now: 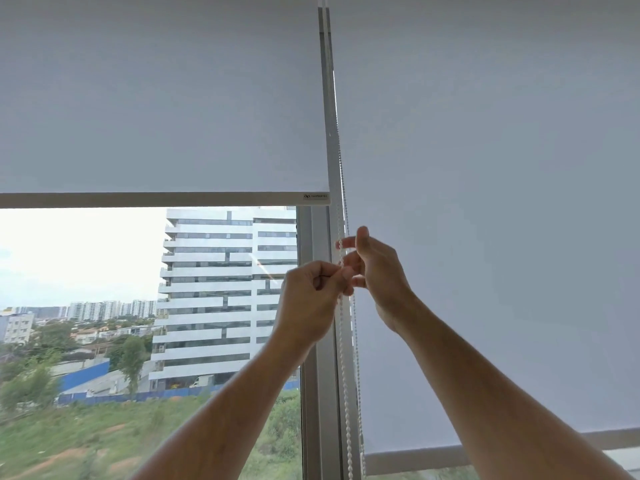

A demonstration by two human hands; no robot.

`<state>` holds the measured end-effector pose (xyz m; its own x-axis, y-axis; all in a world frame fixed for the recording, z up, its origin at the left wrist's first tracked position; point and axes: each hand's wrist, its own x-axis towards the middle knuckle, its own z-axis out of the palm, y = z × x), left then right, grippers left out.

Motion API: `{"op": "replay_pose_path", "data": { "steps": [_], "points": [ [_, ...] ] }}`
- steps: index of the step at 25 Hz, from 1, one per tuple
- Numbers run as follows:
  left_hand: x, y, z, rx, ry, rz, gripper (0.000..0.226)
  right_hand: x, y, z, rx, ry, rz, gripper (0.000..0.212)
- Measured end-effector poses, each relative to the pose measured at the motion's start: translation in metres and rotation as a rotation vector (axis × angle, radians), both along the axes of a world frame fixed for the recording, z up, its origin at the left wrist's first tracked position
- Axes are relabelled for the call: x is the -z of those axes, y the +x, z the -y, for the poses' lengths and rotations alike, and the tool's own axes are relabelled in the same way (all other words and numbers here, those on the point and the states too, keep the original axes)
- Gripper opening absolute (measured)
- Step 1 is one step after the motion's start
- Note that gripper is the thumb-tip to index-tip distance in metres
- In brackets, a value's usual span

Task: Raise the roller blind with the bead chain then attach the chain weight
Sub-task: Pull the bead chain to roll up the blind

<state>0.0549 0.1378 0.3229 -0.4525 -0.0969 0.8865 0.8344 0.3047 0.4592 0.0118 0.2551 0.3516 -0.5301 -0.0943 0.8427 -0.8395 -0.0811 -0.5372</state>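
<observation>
A white roller blind (156, 98) covers the upper left window, its bottom bar (149, 199) about halfway up the view. The white bead chain (344, 358) hangs along the window frame between the two blinds. My left hand (310, 299) is closed, pinching the chain between thumb and fingers. My right hand (375, 271) is beside it, slightly higher, fingers curled around the same chain with the index finger raised. No chain weight shows.
A second white blind (502, 202) covers the right window, its bottom bar (433, 460) low. The grey window frame (317, 375) runs vertically between them. Outside the glass stand a tall white building (214, 289), trees and grass.
</observation>
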Motion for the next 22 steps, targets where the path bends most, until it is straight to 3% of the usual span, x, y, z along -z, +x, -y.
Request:
{"op": "replay_pose_path", "data": {
  "steps": [5, 10, 13, 16, 22],
  "points": [
    [0.024, -0.008, 0.000, -0.045, 0.023, -0.004, 0.017, -0.036, 0.018, 0.021, -0.002, -0.015, -0.010, 0.032],
    [0.037, -0.008, 0.005, -0.120, -0.051, -0.134, 0.020, -0.022, 0.024, 0.030, -0.032, -0.144, -0.020, 0.039],
    [0.042, -0.012, 0.011, -0.159, 0.099, -0.216, 0.038, -0.013, 0.026, 0.028, 0.010, -0.153, -0.072, 0.043],
    [0.025, -0.015, 0.014, -0.184, 0.209, -0.162, 0.048, -0.003, 0.027, 0.028, 0.039, -0.128, -0.092, 0.041],
    [-0.041, -0.004, 0.014, 0.003, 0.114, -0.101, 0.041, 0.030, 0.021, 0.027, 0.004, -0.077, -0.117, 0.040]
  ]
}}
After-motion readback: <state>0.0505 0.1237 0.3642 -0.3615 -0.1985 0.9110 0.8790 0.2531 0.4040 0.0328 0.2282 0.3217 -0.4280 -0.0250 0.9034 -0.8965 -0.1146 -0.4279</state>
